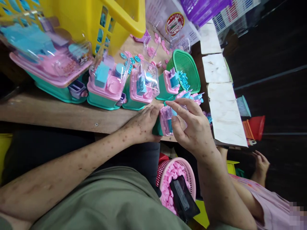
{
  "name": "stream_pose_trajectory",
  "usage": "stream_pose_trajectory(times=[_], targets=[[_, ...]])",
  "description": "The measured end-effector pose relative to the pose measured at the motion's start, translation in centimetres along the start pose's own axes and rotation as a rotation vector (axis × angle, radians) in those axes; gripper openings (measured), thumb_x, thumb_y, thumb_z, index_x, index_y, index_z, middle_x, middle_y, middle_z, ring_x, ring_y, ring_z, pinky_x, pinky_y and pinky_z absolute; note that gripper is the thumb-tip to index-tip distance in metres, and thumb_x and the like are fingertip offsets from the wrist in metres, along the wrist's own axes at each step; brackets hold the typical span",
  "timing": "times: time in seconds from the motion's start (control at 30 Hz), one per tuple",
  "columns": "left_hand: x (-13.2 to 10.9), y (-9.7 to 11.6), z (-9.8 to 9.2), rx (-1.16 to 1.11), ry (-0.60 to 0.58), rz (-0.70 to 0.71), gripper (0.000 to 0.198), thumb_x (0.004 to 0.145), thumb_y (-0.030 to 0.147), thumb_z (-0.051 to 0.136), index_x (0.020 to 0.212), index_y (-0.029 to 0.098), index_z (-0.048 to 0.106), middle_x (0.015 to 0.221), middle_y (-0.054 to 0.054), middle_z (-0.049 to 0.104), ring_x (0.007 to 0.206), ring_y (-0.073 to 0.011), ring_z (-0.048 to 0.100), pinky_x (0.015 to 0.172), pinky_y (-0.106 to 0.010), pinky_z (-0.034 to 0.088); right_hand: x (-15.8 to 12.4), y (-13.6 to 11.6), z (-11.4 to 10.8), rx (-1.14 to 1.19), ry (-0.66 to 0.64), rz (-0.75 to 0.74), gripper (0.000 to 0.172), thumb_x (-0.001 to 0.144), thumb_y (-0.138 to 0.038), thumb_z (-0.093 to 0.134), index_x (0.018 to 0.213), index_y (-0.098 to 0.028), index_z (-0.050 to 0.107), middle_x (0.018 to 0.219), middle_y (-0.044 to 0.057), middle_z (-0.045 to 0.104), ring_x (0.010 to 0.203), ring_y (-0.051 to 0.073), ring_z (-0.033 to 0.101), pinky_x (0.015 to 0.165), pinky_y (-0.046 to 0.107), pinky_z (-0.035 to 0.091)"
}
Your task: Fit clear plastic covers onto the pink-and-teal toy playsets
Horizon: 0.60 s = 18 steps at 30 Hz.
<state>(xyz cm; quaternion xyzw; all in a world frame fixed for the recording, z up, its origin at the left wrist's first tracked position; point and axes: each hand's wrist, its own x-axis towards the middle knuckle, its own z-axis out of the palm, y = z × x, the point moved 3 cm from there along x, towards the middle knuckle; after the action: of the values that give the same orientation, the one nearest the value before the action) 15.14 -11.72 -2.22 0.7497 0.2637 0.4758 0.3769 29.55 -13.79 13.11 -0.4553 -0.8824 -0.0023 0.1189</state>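
Note:
At the table's front edge stands a small toy box [166, 120] with a teal base, a pink top and a clear cover. My left hand [149, 124] is closed around its left side, thumb near the far rim. My right hand [193, 126] reaches over the clear cover from the right, index finger stretched across the top and thumb bent at the near side. The right fingers hide much of the box. Just beyond are a similar pink and teal box [168, 83] without a cover and a pile of small pink and blue parts [189, 95].
Several covered toy boxes [105, 86] line the table edge at left. A yellow basket [124, 19] stands behind them. A green basket [195, 68] holds blue parts. Below the table, a pink basket [189, 166] holds pink pieces and a black pouch. A co-worker's hand [261, 163] shows at right.

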Motion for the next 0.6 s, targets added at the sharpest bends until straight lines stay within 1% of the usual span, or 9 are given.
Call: stream_pose_trajectory(times=[0.13, 0.27, 0.4, 0.5, 0.6], targets=[[-0.1, -0.1, 0.1, 0.008, -0.003, -0.005, 0.108, 0.075, 0.029, 0.098, 0.165, 0.022, 0.038, 0.163, -0.023, 0.062, 0.157, -0.0498, 0.06, 0.129, -0.073, 0.053, 0.0, -0.1, 0.0, -0.011, 0.004, -0.016, 0.051, 0.108, -0.024, 0.061, 0.157, -0.031, 0.074, 0.144, 0.014, 0.073, 0.139, 0.039, 0.07, 0.127, 0.067, 0.056], [-0.1, -0.2, 0.1, 0.011, 0.002, 0.017, 0.109, 0.076, 0.029, 0.097, 0.166, 0.023, 0.036, 0.166, -0.023, 0.059, 0.157, -0.0468, 0.061, 0.13, -0.069, 0.054, 0.3, 0.3, 0.1, 0.004, -0.008, -0.017, 0.048, 0.11, -0.026, 0.06, 0.154, -0.03, 0.075, 0.143, 0.014, 0.074, 0.139, 0.038, 0.071, 0.121, 0.062, 0.061], [-0.1, -0.5, 0.2, 0.007, -0.021, 0.003, 0.111, 0.074, 0.03, 0.098, 0.166, 0.02, 0.037, 0.167, -0.026, 0.058, 0.159, -0.0491, 0.059, 0.131, -0.071, 0.052, 0.4, 0.9, 0.5, 0.037, -0.017, -0.022, 0.044, 0.113, -0.031, 0.057, 0.153, -0.029, 0.076, 0.141, 0.014, 0.075, 0.136, 0.036, 0.072, 0.119, 0.06, 0.063], [0.0, -0.7, 0.4, 0.007, -0.026, 0.012, 0.115, 0.072, 0.03, 0.098, 0.168, 0.02, 0.035, 0.17, -0.027, 0.056, 0.162, -0.0489, 0.057, 0.132, -0.071, 0.051, 0.0, 1.2, 0.7, 0.054, -0.012, -0.013, 0.045, 0.117, -0.036, 0.052, 0.156, -0.03, 0.073, 0.144, 0.014, 0.073, 0.14, 0.036, 0.071, 0.123, 0.06, 0.061], [0.0, -1.0, 0.7, 0.01, -0.029, 0.022, 0.12, 0.071, 0.031, 0.098, 0.17, 0.022, 0.031, 0.173, -0.027, 0.053, 0.165, -0.049, 0.054, 0.133, -0.072, 0.049, -0.7, 1.6, 1.0, 0.074, 0.003, 0.041, 0.046, 0.12, -0.042, 0.049, 0.159, -0.032, 0.071, 0.149, 0.014, 0.071, 0.145, 0.035, 0.068, 0.128, 0.061, 0.057]])
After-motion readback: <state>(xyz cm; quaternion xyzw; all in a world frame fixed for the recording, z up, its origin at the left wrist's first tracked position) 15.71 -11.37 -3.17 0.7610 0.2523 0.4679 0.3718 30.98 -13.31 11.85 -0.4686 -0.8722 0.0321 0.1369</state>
